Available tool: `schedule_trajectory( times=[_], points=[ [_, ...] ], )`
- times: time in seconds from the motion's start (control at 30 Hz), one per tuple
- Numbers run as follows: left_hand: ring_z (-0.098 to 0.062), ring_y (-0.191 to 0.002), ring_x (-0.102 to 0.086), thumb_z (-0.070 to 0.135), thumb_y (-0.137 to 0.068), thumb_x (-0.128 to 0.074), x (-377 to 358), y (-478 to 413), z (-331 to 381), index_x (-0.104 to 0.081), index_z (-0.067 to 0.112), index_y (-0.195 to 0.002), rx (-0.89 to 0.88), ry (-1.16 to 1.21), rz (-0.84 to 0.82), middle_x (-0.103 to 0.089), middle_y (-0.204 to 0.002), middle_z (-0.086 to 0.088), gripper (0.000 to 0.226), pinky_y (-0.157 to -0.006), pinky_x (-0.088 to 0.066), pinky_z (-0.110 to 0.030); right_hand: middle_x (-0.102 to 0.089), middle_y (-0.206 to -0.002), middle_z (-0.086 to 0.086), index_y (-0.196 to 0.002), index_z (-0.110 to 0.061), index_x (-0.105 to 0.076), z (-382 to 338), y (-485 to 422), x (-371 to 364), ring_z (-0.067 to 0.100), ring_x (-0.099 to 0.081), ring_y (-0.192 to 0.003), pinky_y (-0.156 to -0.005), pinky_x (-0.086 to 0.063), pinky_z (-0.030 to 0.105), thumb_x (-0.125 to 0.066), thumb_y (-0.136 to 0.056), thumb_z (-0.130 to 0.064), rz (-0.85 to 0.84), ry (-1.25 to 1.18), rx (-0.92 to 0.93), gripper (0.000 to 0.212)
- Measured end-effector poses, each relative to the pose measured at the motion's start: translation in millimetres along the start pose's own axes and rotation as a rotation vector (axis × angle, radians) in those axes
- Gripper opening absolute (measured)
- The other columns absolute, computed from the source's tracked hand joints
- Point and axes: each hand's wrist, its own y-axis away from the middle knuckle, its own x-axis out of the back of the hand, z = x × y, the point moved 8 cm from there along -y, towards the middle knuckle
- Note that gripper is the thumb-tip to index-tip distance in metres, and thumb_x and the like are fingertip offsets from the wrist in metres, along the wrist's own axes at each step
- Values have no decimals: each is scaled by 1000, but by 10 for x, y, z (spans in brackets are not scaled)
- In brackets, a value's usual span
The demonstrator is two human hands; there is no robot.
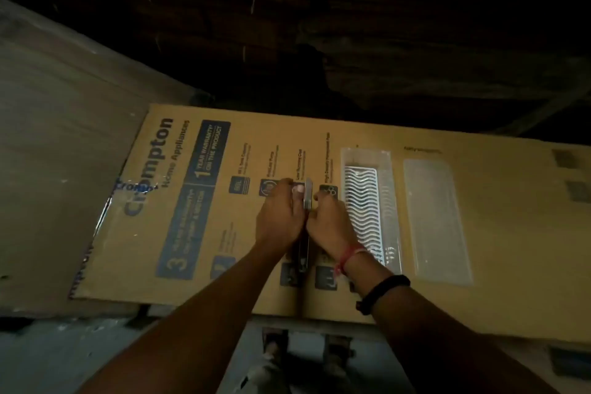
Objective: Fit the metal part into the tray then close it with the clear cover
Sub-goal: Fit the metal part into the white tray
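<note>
Between both hands, the metal part (307,198) stood on edge over the cardboard box (351,137), a thin flat strip running from past the fingertips back under the palms toward the wrists. Left hand (279,217) was closed on its left face, thumb pressed flat against the metal near the far end; right hand (329,217) was curled shut against the right face, fingers bunched at the strip's upper edge. So both hands gripped the same piece, pinched between them, not yet at the tray. Judging by look: stiff, thin, probably light for its length, smooth and a bit slick, edges possibly sharp. Best hold is by the long edges near each end, not the middle, so it stays level going in and doesn't tip. Tray (371,201) sat just right of the right hand, long axis parallel to the part, white wavy ribbed insert (363,211) inside; its near end was partly hidden by the right wrist. Those ribs look thin, so the part likely needs to drop straight in rather than be forced. Clear cover (436,221) lay flat further right of the tray, apart from it, untouched; looks flimsy and flexible, take it by the rim. Red thread (347,257) and a black band (383,293) ringed the right wrist. Room beyond the far hands' side was too dark to read.
</note>
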Motion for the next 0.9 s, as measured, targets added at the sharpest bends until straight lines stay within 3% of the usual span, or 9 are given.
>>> schedule_trajectory(
  times=[0.07, 0.17, 0.27, 0.37, 0.43, 0.53, 0.63, 0.73, 0.9],
  points=[
    [-32, -79, -62, 37, -102, -34, -60, -28, -155, -53, 13, -93, 98, 143, 21, -57, -79, -6, 32, -62, -36, -30, -65, -101, 21, -106, -4, -56, 106, -32, -138, 41, -62, -93, -72, -53, 40, -52, -85, -13, -26, -49, -79, 23],
    [-28, -88, -58, 36, -102, -35, -238, -14, -493, -58, 5, -97, 402, 307, -5, -62, -93, -11, 39, -75, -41, -33, -64, -100, 18, -100, -5, -54, 256, -34, -334, 38, -61, -92, -77, -54, 44, -53, -82, -14, -38, -59, -152, 20],
    [-31, -94, -60, 38, -101, -35, -342, 11, -653, -65, 0, -101, 565, 378, -18, -66, -100, -15, 48, -89, -47, -41, -63, -96, 20, -95, -3, -53, 377, -65, -417, 38, -60, -90, -72, -51, 41, -51, -81, -11, 8, -74, -194, 17],
    [-33, -86, -61, 33, -98, -44, -480, 38, -778, -69, -1, -89, 703, 420, -55, -67, -89, -17, 42, -83, -48, -42, -61, -94, 19, -95, -2, -53, 478, -106, -486, 36, -60, -87, -65, -46, 36, -50, -84, -9, 74, -110, -238, 14],
    [-33, -74, -61, 25, -87, -56, -627, 96, -840, -68, 4, -75, 822, 510, -95, -66, -78, -20, 27, -70, -49, -45, -61, -93, 18, -96, -2, -55, 500, -121, -495, 34, -60, -84, -63, -43, 33, -50, -87, -8, 129, -133, -259, 12],
    [-27, -60, -51, 17, -79, -60, -724, 148, -864, -66, 4, -64, 879, 498, -121, -61, -66, -19, 21, -59, -37, -38, -58, -80, 17, -79, -5, -54, 542, -124, -503, 33, -55, -72, -61, -43, 36, -50, -87, -6, 186, -229, -297, 9],
    [-23, -56, -44, 13, -79, -58, -715, 148, -820, -61, 2, -59, 871, 512, -126, -54, -60, -15, 23, -57, -34, -34, -64, -81, 19, -80, 0, -61, 624, -120, -513, 34, -60, -75, -66, -52, 42, -53, -88, -7, 227, -342, -348, 13],
    [-22, -62, -48, 10, -77, -60, -736, 139, -836, -64, 6, -62, 911, 588, -138, -55, -65, -18, 16, -60, -39, -35, -67, -78, 14, -76, -6, -66, 618, -105, -534, 32, -63, -73, -65, -55, 43, -56, -89, -16, 240, -387, -359, 19],
    [-26, -67, -59, 5, -79, -67, -718, 120, -779, -66, 5, -63, 985, 701, -132, -64, -72, -19, 16, -64, -49, -35, -71, -86, 11, -80, -15, -67, 636, -95, -569, 26, -66, -81, -75, -58, 46, -58, -88, -17, 254, -512, -405, 12]
  ],
)
